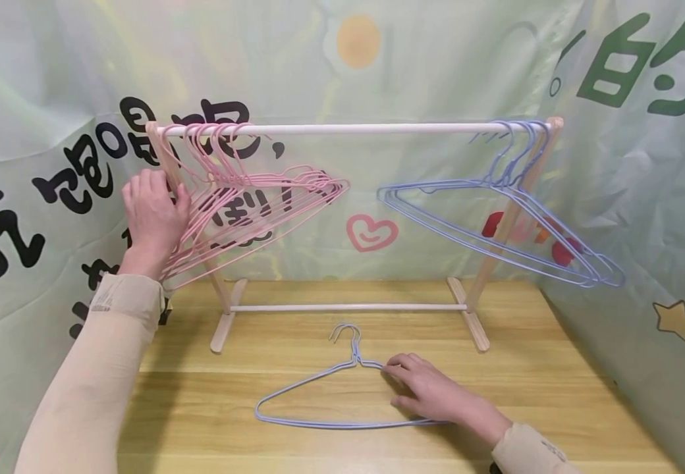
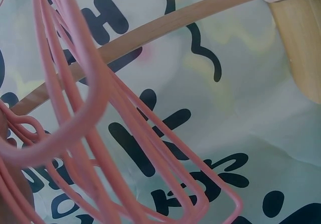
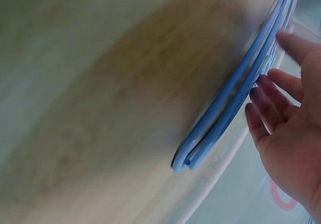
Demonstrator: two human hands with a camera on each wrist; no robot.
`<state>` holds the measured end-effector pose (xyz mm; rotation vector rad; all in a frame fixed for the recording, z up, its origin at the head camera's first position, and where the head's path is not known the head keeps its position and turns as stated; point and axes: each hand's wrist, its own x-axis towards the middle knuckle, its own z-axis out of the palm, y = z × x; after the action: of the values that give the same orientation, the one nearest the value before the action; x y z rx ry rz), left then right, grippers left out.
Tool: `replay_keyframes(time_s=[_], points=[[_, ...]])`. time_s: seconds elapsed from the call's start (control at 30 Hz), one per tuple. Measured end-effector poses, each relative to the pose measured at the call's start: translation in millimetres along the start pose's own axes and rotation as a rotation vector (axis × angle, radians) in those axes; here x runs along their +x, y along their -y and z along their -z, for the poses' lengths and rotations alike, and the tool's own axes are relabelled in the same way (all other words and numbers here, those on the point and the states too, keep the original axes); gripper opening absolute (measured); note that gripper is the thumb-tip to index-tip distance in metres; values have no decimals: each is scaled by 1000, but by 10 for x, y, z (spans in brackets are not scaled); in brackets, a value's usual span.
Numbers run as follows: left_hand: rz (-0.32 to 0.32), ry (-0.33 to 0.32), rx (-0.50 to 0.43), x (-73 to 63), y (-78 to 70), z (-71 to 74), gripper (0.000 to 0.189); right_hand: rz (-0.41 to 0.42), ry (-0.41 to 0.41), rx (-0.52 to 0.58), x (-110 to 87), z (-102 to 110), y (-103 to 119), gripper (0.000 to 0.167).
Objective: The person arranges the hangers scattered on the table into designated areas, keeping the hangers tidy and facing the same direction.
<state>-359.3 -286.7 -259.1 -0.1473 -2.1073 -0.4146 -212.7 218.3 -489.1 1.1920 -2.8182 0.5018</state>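
Several pink hangers (image 1: 271, 191) hang at the left end of the rack's white rail (image 1: 372, 129). My left hand (image 1: 155, 214) is raised at their left side, close to the wooden post, its back toward the head camera and its fingertips hidden. In the left wrist view the pink hangers (image 2: 95, 98) cross in front of a little of that hand at the left edge. Two stacked blue hangers (image 1: 307, 380) lie on the table, hooks pointing away. Over their right shoulder reaches my right hand (image 1: 428, 388), fingers loosely bent; in the right wrist view nothing is pinched between them.
Several blue hangers (image 1: 443, 182) hang at the rail's right end. The rack stands on wooden feet (image 1: 475, 329) joined by a low white bar (image 1: 348, 307). Behind the wooden table (image 1: 212, 428) and at its sides hangs a printed cloth (image 1: 437, 52).
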Motion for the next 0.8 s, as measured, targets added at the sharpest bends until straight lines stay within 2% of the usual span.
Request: replay_keyframes(time_s=[0.13,0.4,0.6,0.8], points=[[-18,-19,-3,10,2,-3,28,8,-21,-28,39,-2,15,53],[-17,-20,5,26,-10,2,30,-14,-16,6,55,11,31,60],[-22,-27,5,22,6,-6,30,62,-76,-6,100,-4,18,38],[-8,-11,3,11,10,-3,29,33,-67,-25,147,-6,30,31]])
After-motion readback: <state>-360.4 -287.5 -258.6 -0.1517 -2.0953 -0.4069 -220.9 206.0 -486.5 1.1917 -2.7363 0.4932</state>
